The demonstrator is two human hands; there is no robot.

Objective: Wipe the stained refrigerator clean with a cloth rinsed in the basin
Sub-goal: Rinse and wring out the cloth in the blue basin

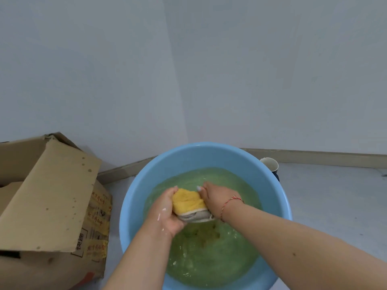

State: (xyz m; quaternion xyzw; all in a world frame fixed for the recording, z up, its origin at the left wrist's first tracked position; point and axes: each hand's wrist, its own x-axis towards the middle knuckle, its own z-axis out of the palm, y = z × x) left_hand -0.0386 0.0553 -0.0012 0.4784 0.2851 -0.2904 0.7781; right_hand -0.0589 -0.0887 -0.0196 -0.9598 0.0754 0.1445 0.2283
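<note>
A big blue basin [134, 197] sits on the pale floor [335, 201], close to a corner where two light walls [188, 70] meet. The basin holds greenish water [209, 258] with small brown bits floating in it. Both hands are over the middle of the basin, holding a folded cloth [189, 203] just above the water (yellow on top, grey with a pale edge underneath). The left hand [166, 210] grips the left end of the cloth, with its fingers curled round the far edge and its thumb tucked below. The hand looks wet and shiny. The right hand [215, 197] grips the right end, fingers bent down over the cloth, and one pale painted nail shows. A thin red string bracelet [229, 203] goes round the right wrist. The cloth is squeezed between the two hands, and its grey bottom part hangs close to the water. To the left of the basin stands an open cardboard box [48, 197] with spots on its flap and yellow tape with red writing on its side. Behind the basin's right rim peeks a small cup [270, 163], partly hidden. A tan baseboard [324, 158] runs along the bottom of the walls.
</note>
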